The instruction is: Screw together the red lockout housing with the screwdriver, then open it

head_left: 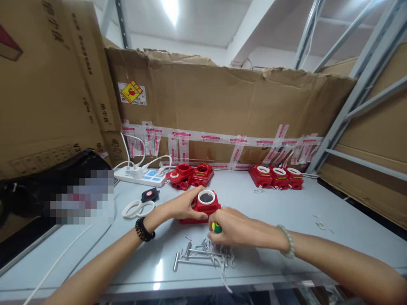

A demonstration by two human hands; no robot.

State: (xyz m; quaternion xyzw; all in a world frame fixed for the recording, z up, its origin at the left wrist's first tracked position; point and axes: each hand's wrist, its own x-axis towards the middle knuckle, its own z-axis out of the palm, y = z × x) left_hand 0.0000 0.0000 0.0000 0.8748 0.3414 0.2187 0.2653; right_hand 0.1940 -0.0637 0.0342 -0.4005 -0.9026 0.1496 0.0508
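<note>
Closest in, a loose heap of metal bolts (203, 253) lies on the grey worktop (318, 203), just in front of the right hand (237, 229) and partly under its fingers. The right hand is curled tight around a green-and-yellow tool handle (216, 228), of which only the rounded end shows between thumb and fingers; the tip is hidden. A pale green bead bracelet (288, 242) sits on that wrist. Just beyond the handle, touching it or nearly so, stands the red housing (208, 207), upright on the worktop near the middle, with a white ring (206, 197) around the dark opening on its top. The left hand (182, 206) clasps the housing's left side, thumb along its near edge, fingers wrapped behind; a black bead bracelet (143, 230) circles that wrist. To the left of this hand lie white-handled scissors (138, 208), and just behind them a small black disc with a red centre (149, 195). Farther back a white power strip (141, 176) with white cables plugged in rests beside a cluster of red housings (190, 174); well apart to the right, three more ringed housings (276, 176) stand in a row. Behind everything rises a taped cardboard wall (222, 93), with metal shelving (359, 84) at the right.
</note>
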